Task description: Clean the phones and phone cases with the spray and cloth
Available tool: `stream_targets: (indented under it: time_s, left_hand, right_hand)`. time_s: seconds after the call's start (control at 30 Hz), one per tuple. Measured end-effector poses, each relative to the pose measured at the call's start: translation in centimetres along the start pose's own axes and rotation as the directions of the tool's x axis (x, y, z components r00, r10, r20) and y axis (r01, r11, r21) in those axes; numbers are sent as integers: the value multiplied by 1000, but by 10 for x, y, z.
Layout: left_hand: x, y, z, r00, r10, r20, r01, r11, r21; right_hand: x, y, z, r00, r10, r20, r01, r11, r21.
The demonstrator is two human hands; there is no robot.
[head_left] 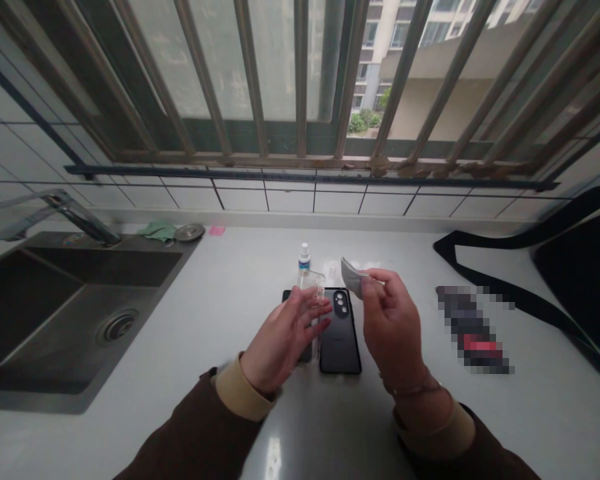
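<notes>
My left hand (291,337) holds a clear phone case (314,279) upright, thumb on one side and fingers on the other. In my right hand (390,317) a grey cloth (351,277) is pinched between thumb and fingers, raised over the counter. A dark phone case with a camera cutout (340,340) lies flat between my hands. Another dark item, mostly hidden, lies behind my left hand. Just beyond the clear case stands a small white bottle with a blue label (305,255).
At the left is a steel sink (87,320) with a faucet (75,217). Behind it lie a green cloth (160,231), a round metal lid (189,232) and a pink slip (217,231). A black strap (510,290) and a pixelated object (473,330) lie at the right.
</notes>
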State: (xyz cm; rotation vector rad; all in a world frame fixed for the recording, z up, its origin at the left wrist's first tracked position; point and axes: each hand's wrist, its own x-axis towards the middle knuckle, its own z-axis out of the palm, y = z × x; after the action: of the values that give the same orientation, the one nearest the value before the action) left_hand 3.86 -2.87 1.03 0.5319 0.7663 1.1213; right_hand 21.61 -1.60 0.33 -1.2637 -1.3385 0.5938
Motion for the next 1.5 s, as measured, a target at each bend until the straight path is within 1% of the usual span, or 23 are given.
stream_targets:
  time_s: [0.03, 0.07, 0.1, 0.17, 0.2, 0.27, 0.37, 0.4, 0.47, 0.53, 0.6, 0.63, 0.73, 0.8, 0.83, 0.93, 1.0, 1.07, 1.13, 1.2, 1.27, 1.37, 1.5]
  left_hand:
    - [-1, -2, 1, 999, 4, 41, -5, 999, 33]
    - [-2, -4, 2, 997, 17, 81, -22, 998, 56]
    - [-3, -6, 4, 993, 40, 110, -48, 996, 70]
    - [-3, -8, 5, 987, 103, 123, -113, 991, 74]
    - [-2, -8, 6, 985, 133, 106, -141, 987, 71]
    - [0, -9, 5, 984, 168, 56, -171, 983, 65]
    - [3, -8, 2, 972, 213, -102, -210, 977, 41]
    - [4, -7, 1, 959, 222, -174, -221, 975, 28]
    - [6, -5, 0, 918, 236, -319, -244, 970, 17]
    - [7, -1, 0, 873, 264, -409, -277, 960, 30]
    - [9, 1, 0, 831, 330, -448, -344, 938, 53]
    - [10, 2, 0, 815, 365, -450, -380, 923, 61]
    - [12, 0, -3, 794, 439, -420, -446, 891, 88]
    - [12, -4, -6, 805, 458, -378, -451, 886, 113]
    - [12, -6, -7, 813, 463, -353, -450, 884, 125]
    - [10, -10, -11, 838, 470, -279, -440, 883, 163]
    - [8, -10, -11, 856, 459, -239, -422, 886, 190]
    - [6, -9, -9, 868, 444, -224, -399, 891, 218]
    - [5, -7, -6, 878, 415, -239, -360, 901, 243]
    - [5, -6, -1, 891, 369, -265, -314, 922, 228]
    - [4, -6, 4, 924, 282, -256, -255, 957, 136]
    - [2, -4, 9, 972, 135, -191, -145, 989, -40]
    - [-3, -1, 9, 992, -7, -124, -8, 992, -124]
  right_hand:
    - [-2, 0, 1, 989, -141, 36, 143, 987, -77]
    - [-4, 1, 4, 956, -272, 110, 285, 950, -127]
    - [-6, 2, 7, 905, -374, 203, 406, 902, -149]
    - [-9, 7, 15, 800, -476, 365, 558, 815, -159]
    - [-10, 9, 18, 765, -490, 418, 596, 785, -170]
    - [-11, 11, 22, 719, -493, 490, 642, 742, -194]
    - [-15, 9, 24, 665, -495, 559, 683, 705, -189]
    - [-18, 7, 24, 649, -495, 578, 691, 702, -174]
    - [-23, 3, 27, 613, -492, 617, 698, 704, -132]
    - [-30, 0, 29, 591, -481, 647, 689, 718, -95]
    - [-35, -3, 32, 594, -458, 661, 662, 746, -77]
    - [-37, -5, 33, 608, -445, 658, 641, 763, -75]
    - [-38, -11, 30, 682, -379, 626, 543, 836, -85]
    - [-36, -16, 27, 737, -297, 608, 436, 895, -91]
    - [-34, -18, 25, 755, -254, 605, 378, 922, -84]
    - [-31, -20, 21, 787, -162, 595, 198, 980, 5]
    - [-29, -17, 23, 802, -92, 590, 44, 994, 96]
    - [-29, -13, 25, 792, 1, 610, -167, 962, 216]
    - [-27, -9, 28, 771, 95, 630, -388, 854, 346]
    - [-25, -6, 29, 770, 179, 613, -521, 730, 442]
    - [-22, -5, 28, 785, 240, 571, -558, 675, 483]
    - [-21, -3, 27, 795, 254, 552, -559, 662, 500]
    - [-22, 2, 29, 831, 276, 483, -520, 695, 497]
